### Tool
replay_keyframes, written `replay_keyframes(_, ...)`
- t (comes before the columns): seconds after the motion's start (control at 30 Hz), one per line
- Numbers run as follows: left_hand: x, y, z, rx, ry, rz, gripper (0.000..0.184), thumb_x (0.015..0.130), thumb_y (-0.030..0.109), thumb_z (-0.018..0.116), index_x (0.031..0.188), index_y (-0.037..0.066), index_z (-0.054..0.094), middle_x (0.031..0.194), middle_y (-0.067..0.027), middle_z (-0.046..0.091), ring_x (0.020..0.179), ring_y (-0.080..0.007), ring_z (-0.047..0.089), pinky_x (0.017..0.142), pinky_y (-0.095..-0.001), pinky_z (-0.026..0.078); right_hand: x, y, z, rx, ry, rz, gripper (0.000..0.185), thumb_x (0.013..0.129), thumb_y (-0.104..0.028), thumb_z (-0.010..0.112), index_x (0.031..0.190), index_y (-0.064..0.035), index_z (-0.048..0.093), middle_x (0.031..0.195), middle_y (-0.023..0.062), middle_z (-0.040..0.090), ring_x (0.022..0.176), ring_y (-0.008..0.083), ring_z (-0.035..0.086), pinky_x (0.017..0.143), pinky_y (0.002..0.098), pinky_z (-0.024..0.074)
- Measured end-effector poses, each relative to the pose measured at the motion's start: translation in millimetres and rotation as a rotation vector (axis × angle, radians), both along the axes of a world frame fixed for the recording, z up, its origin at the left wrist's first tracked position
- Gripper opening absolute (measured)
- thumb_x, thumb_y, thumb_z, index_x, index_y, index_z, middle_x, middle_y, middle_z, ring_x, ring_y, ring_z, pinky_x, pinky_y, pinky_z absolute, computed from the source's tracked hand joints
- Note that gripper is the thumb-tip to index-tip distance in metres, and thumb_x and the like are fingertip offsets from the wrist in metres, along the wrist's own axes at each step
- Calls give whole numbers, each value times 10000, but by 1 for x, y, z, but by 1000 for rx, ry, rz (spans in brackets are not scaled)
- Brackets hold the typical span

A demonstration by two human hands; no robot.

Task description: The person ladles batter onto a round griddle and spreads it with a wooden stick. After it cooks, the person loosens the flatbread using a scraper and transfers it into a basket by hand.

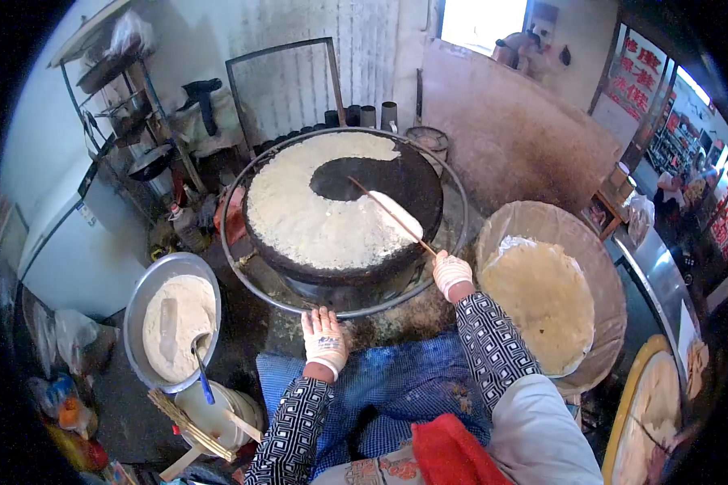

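A big round black griddle [416, 194] stands before me, with a pale layer of batter [291, 214] curving over much of its surface. My right hand [451, 273], in a white glove, is closed round a thin wooden stick [392, 214]. The stick reaches across the griddle beside a thick, whiter mound of batter [395, 217]. My left hand [325, 341], also gloved, lies with fingers stretched out at the near edge of the metal ring [356, 313] around the griddle. Nothing shows in that hand.
At left, a metal basin [133, 323] holds pale batter and a blue-handled ladle [202, 376]. Below it is a bucket [251, 408] with wooden sticks across. At right, a lined basket [611, 315] holds thin flatbreads [542, 299]. Another person [516, 48] appears beyond the low wall.
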State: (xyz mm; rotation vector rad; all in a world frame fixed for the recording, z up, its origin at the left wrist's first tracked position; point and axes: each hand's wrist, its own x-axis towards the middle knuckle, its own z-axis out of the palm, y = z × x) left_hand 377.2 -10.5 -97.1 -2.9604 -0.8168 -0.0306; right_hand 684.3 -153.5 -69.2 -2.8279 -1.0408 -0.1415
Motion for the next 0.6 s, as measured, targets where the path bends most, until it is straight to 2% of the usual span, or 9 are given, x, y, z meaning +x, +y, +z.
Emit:
replay_keyframes(0.13, -7, 4, 13, -52, 16, 34, 644, 877, 309, 508, 1388, -64, 385, 1478, -240, 345, 1399, -383, 266, 1157, -570, 68, -29, 5, 24, 1, 75, 59, 305, 979, -257, 399, 976, -3, 568, 845, 180, 694, 787, 340, 677, 695, 443, 540)
replay_keyframes(0.17, -9, 11, 23, -56, -30, 48, 565, 820, 236, 549, 1299, -50, 464, 1373, -236, 434, 1302, -370, 367, 1119, -556, 167, -46, 4, 35, -80, 31, 154, 295, 992, -265, 382, 991, -35, 566, 843, 133, 702, 762, 280, 683, 643, 406, 541)
replay_keyframes(0.2, -7, 16, 34, -76, -83, 30, 493, 762, 163, 590, 1210, -37, 543, 1268, -232, 523, 1204, -357, 469, 1082, -542, 267, -54, -2, 39, 27, 249, 284, 307, 960, -288, 460, 999, -3, 568, 785, 188, 675, 787, 325, 681, 663, 450, 540)
replay_keyframes(0.27, -9, 17, 54, -92, -183, 17, 391, 690, 143, 615, 1058, 12, 603, 1118, -172, 597, 1043, -339, 536, 952, -500, 348, -56, -4, 45, 91, 479, 50, 294, 973, -288, 454, 935, -40, 610, 775, 146, 668, 759, 304, 672, 660, 433, 543)
replay_keyframes(0.3, -12, 25, 49, -169, -95, 40, 493, 710, 190, 645, 1167, 16, 575, 1210, -170, 567, 1148, -338, 499, 1037, -512, 297, -10, 7, -34, 199, 259, 90, 255, 948, -264, 488, 894, -56, 625, 747, 133, 662, 730, 295, 670, 643, 427, 538)
replay_keyframes(0.4, -31, 55, 29, -22, 169, 124, 733, 836, 375, 605, 1424, 7, 368, 1516, -159, 318, 1422, -305, 242, 1179, -497, 23, -24, 29, 13, 164, 109, 26, 229, 898, -197, 499, 942, -14, 630, 777, 157, 689, 742, 308, 689, 633, 428, 542)
replay_keyframes(0.43, -33, 67, 28, -41, 204, 145, 747, 844, 402, 590, 1432, 5, 355, 1527, -156, 300, 1428, -304, 232, 1178, -498, 11, -18, 50, -16, 109, -58, 108, 265, 906, -221, 497, 977, 3, 620, 779, 173, 686, 747, 336, 686, 645, 447, 537)
replay_keyframes(0.53, -36, 101, 32, -46, 246, 197, 765, 857, 454, 552, 1441, 6, 344, 1534, -145, 295, 1431, -300, 232, 1177, -501, 3, -60, 57, 17, 145, 114, 195, 260, 912, -229, 495, 936, 8, 602, 775, 187, 682, 741, 345, 683, 660, 455, 536)
replay_keyframes(0.6, -42, 111, 46, -88, 256, 238, 756, 862, 459, 540, 1440, 8, 351, 1536, -140, 294, 1431, -300, 232, 1176, -505, 1, -54, 56, 11, 128, 51, 50, 200, 888, -184, 501, 867, -22, 616, 765, 164, 694, 692, 317, 688, 607, 431, 546)
